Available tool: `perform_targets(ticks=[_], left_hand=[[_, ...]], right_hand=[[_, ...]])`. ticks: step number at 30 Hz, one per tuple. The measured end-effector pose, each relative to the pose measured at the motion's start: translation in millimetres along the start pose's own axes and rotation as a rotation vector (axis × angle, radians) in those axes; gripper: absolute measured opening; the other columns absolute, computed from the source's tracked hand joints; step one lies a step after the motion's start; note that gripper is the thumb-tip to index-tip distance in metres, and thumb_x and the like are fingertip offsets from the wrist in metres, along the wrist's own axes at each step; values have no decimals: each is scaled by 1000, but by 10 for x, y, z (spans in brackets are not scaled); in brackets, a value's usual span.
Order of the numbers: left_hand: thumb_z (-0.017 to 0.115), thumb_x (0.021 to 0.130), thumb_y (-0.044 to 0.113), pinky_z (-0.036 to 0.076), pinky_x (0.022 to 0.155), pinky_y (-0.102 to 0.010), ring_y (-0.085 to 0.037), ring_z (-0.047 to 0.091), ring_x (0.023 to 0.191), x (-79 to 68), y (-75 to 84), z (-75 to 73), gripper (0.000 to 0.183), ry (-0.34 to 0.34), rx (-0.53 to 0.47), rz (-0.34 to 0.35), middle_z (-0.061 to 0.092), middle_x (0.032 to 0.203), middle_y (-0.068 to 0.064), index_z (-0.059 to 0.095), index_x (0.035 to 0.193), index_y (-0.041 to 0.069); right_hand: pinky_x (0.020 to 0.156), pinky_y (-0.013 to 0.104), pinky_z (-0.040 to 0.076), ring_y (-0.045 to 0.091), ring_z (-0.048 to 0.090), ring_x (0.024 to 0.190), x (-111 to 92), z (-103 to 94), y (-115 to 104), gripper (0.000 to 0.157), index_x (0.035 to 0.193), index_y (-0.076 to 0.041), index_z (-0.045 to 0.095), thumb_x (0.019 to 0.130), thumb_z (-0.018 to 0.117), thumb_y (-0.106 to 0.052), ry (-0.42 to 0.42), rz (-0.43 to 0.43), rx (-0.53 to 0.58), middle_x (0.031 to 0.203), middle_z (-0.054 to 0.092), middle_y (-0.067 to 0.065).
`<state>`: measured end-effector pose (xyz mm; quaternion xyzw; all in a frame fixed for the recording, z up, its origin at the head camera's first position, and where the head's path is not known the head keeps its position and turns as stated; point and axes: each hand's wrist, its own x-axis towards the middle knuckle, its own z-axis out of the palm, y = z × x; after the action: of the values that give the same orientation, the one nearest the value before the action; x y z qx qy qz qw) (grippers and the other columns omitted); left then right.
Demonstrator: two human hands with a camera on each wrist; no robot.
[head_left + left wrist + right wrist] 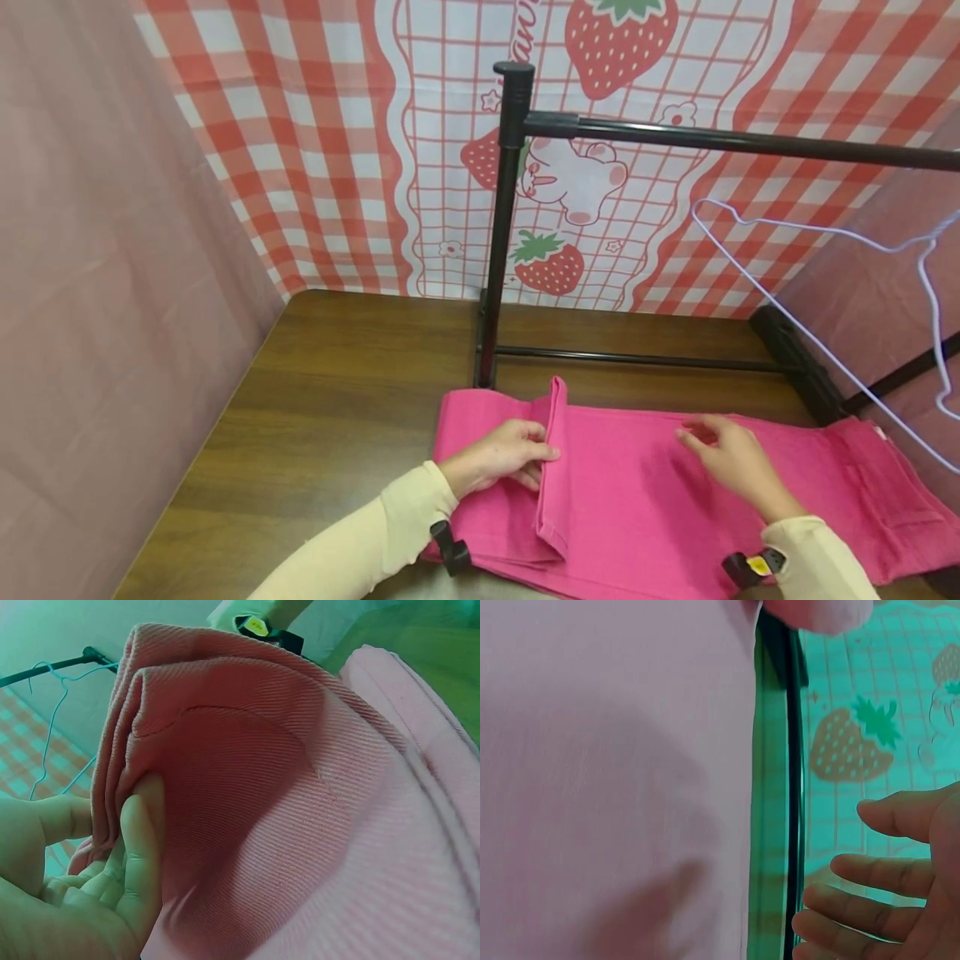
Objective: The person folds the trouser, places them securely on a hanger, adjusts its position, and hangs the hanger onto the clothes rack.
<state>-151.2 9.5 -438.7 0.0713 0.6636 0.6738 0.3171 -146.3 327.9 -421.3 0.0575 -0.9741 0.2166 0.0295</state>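
The pink cloth [622, 492] lay on the table [337, 375], along the near side of the rack [501, 250], with its long axis running left to right and its right end slanting toward the near side. Its left end was doubled over to the right, so the folded end pointed left, and the loose edge of that flap stood up between the hands, running far to near. The left hand [498, 457] pinched this edge, layers caught between thumb and fingers; the right hand [738, 467] was free — fingers loosely spread over the cloth, grasping nothing. The step in hand seemed to be folding the cloth lengthwise — the next move, by my judgement, called for laying the raised edge flat and evening out its layers.
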Motion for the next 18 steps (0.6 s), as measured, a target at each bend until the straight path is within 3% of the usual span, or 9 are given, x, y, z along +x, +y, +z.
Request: perform_targets(ticks=[11, 18], left_hand=[[65, 83, -1, 59, 62, -28, -10, 61, 59, -7, -25, 18, 12, -9, 23, 45, 62, 72, -3, 61, 93, -6], [68, 83, 1, 55, 54, -22, -8, 58, 53, -16, -32, 48, 9, 3, 54, 30, 59, 68, -1, 60, 81, -1]], right_hand=[[78, 43, 53, 32, 66, 95, 143, 127, -363, 34, 111, 0, 67, 96, 61, -29, -49, -10, 107, 104, 71, 18], [76, 36, 54, 26, 68, 92, 237, 247, -611, 44, 117, 2, 65, 99, 54, -37, -158, 14, 247, 103, 71, 17]])
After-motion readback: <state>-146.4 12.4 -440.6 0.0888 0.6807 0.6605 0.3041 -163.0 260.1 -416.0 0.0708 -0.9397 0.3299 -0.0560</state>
